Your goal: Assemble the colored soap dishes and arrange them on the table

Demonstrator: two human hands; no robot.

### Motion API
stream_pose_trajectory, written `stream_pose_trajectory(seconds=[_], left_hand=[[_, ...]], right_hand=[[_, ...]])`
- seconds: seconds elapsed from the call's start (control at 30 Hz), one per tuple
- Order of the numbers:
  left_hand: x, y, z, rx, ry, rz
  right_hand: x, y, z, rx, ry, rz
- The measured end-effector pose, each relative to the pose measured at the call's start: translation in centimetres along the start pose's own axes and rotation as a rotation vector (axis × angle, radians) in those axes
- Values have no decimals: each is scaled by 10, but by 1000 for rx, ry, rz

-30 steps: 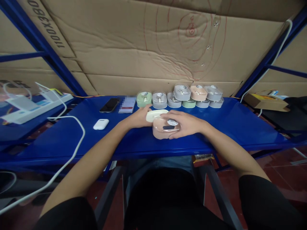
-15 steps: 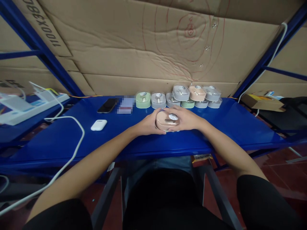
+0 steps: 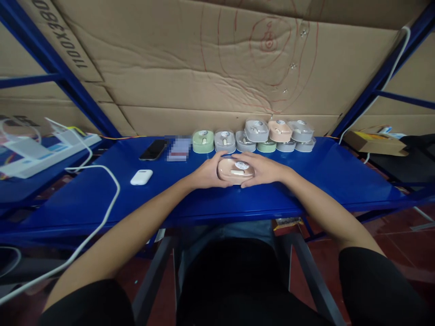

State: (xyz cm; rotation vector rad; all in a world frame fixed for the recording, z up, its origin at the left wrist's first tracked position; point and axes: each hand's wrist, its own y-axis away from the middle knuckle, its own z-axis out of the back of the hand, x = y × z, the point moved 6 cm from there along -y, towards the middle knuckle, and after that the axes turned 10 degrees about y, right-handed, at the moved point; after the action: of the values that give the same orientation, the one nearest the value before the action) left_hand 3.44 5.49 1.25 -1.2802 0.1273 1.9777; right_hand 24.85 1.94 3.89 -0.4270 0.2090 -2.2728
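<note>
Between my two hands is a rounded peach-pink box (image 3: 226, 170) with a clear cover, a round white sticker and a pale oblong piece on top. My left hand (image 3: 209, 173) wraps its left side, fingers behind and thumb at the front. On the other side my right hand (image 3: 266, 170) grips it the same way. The box is low over the blue table (image 3: 190, 199); whether its underside touches cannot be seen. Behind it stand similar boxes: a green box (image 3: 203, 142), a grey box (image 3: 224, 142), and several more, with a peach box (image 3: 279, 131) in an upper row.
A black phone (image 3: 153, 150) and a blurred-out card (image 3: 178, 149) lie at the back left, with a white earbud case (image 3: 142, 177) nearer. A white cable (image 3: 110, 206) crosses the left side. Cardboard (image 3: 170, 86) backs the table; blue frame posts (image 3: 79, 102) flank it.
The box in my hands has tipped slightly, so its sticker and oblong piece show more clearly and the piece now looks pale instead of dark. Both hands keep their grip.
</note>
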Motion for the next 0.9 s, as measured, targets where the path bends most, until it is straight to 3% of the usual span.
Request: stream_pose_trajectory(seconds=[0.23, 0.33, 0.53, 0.63, 0.73, 0.9], left_hand=[[-2, -1, 36, -157, 340, -14], [-2, -2, 45, -236, 376, -51], [2, -5, 41, -252, 394, -62], [6, -6, 39, -265, 370, -60], [10, -6, 37, -283, 317, -51], [11, -6, 30, -261, 249, -13]], right_hand=[[6, -4, 13, -333, -180, -50], [13, -4, 15, -397, -171, -69], [14, -2, 17, -455, -74, -63], [8, 1, 29, -544, 52, -72], [-18, 9, 53, -660, 226, -198], [-106, 49, 107, -795, 516, -604]])
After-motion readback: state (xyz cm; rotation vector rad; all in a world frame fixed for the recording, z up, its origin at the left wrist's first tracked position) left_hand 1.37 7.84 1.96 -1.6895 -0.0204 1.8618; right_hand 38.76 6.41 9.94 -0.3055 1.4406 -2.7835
